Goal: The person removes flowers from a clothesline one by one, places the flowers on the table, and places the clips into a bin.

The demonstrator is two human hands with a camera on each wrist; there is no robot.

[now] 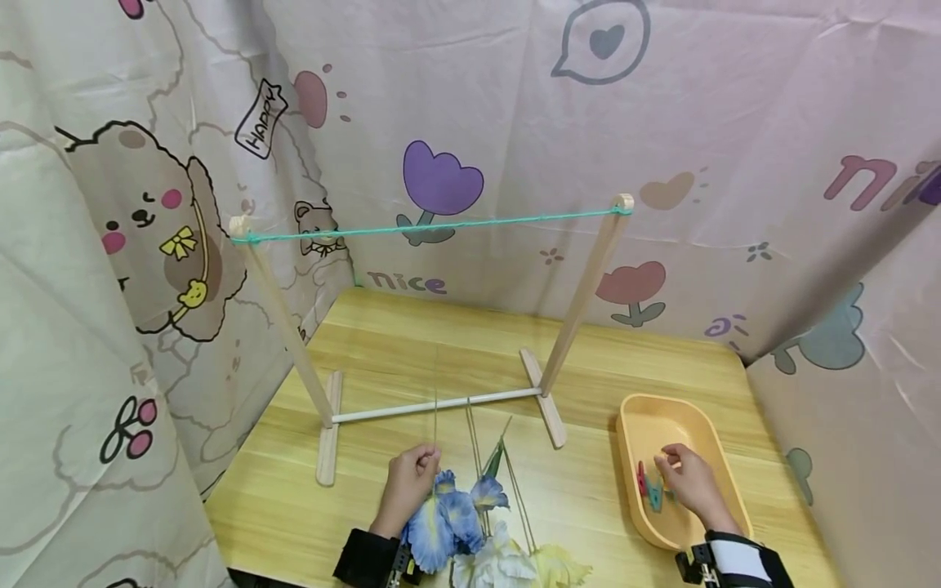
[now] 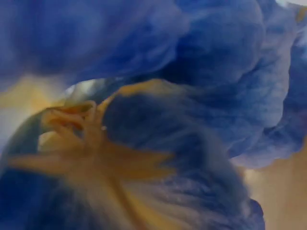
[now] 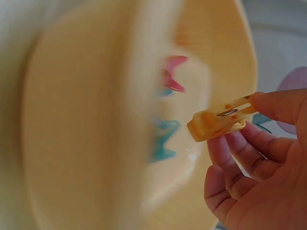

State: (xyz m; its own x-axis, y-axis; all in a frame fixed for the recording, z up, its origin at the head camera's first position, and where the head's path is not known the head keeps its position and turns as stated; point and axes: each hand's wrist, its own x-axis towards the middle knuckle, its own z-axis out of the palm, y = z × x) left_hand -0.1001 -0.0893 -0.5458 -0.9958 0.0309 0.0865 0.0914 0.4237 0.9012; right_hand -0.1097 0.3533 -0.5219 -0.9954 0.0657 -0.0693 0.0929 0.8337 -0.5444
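My left hand [image 1: 406, 487] pinches a thin stem [image 1: 435, 420] that points up toward the rack's lower bar. Blue artificial flowers [image 1: 443, 516] lie right beside this hand, and their petals [image 2: 192, 129] fill the left wrist view, which hides the fingers there. Over the yellow basin [image 1: 625, 445], my right hand [image 1: 693, 480] holds a yellow clothespin [image 3: 218, 120] between thumb and fingers. Inside the basin are a red clothespin [image 1: 641, 478] and a teal clothespin [image 1: 653, 495]. White flowers [image 1: 494, 562] and yellow flowers [image 1: 557, 565] lie at the front edge.
A wooden rack stands mid-table, with a green string [image 1: 441, 227] tied between its right post [image 1: 584, 298] and left post [image 1: 288, 331]. A white bar [image 1: 397, 410] joins the feet. Printed curtains [image 1: 507, 106] enclose the table [image 1: 463, 327] at the back and sides.
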